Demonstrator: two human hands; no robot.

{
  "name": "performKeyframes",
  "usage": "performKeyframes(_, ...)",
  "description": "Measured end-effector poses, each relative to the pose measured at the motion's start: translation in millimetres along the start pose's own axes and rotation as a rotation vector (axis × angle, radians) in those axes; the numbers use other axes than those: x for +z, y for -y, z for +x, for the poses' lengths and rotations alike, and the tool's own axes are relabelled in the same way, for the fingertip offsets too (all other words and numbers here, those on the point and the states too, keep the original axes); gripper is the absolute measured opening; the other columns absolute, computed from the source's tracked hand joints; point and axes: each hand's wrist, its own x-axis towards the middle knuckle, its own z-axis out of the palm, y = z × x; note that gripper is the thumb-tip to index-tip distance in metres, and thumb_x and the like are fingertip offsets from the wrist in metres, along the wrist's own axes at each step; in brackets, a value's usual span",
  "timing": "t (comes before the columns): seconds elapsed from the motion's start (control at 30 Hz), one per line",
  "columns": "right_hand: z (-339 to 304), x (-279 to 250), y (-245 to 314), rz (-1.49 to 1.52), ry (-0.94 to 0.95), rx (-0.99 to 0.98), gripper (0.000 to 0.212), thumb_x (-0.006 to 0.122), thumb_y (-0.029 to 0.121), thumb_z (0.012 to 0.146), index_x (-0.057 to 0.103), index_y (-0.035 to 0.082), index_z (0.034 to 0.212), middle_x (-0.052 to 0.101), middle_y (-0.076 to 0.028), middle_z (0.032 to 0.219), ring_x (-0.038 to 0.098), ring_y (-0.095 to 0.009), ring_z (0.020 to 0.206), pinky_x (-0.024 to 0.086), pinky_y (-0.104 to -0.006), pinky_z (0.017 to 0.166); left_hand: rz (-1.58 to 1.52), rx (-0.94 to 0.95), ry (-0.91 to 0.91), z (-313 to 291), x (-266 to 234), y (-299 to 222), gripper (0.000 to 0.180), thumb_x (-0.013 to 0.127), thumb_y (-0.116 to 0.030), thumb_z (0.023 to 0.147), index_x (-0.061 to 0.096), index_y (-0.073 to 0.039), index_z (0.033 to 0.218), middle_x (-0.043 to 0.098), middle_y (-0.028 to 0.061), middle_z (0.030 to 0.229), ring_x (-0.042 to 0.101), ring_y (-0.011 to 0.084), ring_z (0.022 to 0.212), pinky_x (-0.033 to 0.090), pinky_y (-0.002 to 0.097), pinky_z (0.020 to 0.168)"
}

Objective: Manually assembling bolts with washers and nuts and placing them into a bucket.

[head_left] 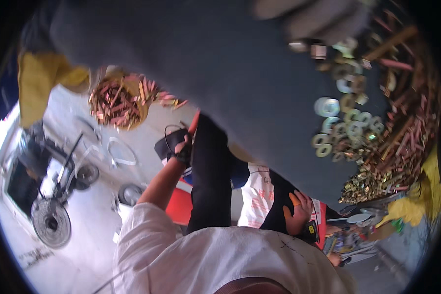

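Note:
My left hand (183, 145) is down beside my left thigh, a black strap round its wrist. It is against a dark, boxy thing (166, 144) with a looped cable; most of its fingers are hidden, so its grip is unclear. My right hand (300, 213) lies on my right thigh with fingers spread, orange covering on at least one finger. A black device (310, 231) with a yellow label sits by that wrist. Ahead is a dark grey tabletop (240, 88) bearing metal rings (355, 122), small brassy pieces (370, 183) and reddish strips (409, 127).
Another person's blurred gloved hand (323, 19) is at the table's far side. A round container of reddish metal strips (116, 104) stands at left. Nearby are yellow sacking (36, 88) and a wheeled machine (51, 223). Tools (348, 245) and yellow cloth (411, 208) lie at right.

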Motion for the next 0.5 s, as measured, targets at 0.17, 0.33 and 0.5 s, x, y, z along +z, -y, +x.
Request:
performKeyframes(0.17,14,-19,-18,0.072,0.026,0.048,0.046,0.070,0.016,0.064,0.061,0.005,0.107,0.055,-0.013,0.115,0.046,-0.034,0.112,0.031,-0.0478,0.097,0.545,0.312,0.001,51,-28,-53,0.035,0.063,-0.029,0.078,0.057,-0.003,0.102,0.063,0.0146,0.089,0.064,0.0275,0.065,0.052,0.0349,0.058)
performKeyframes(0.33,-7,8,-55,0.012,-0.214,-0.039,0.043,0.069,0.023,0.065,0.060,0.009,0.104,0.054,-0.013,0.112,0.046,-0.036,0.109,0.030,-0.0521,0.095,0.619,0.446,0.022,72,-10,-101,0.031,0.062,-0.025,0.079,0.058,-0.003,0.101,0.063,0.0130,0.089,0.063,0.0261,0.065,0.052,0.0339,0.058)
performKeyframes(0.5,-26,69,-78,-0.297,-0.627,-0.239,0.028,0.068,0.033,0.068,0.064,0.021,0.093,0.058,-0.001,0.106,0.051,-0.024,0.104,0.030,-0.0494,0.097,0.556,0.537,-0.002,81,-10,-113,0.028,0.061,-0.021,0.080,0.058,-0.003,0.101,0.063,0.0114,0.088,0.063,0.0247,0.065,0.052,0.0328,0.058)
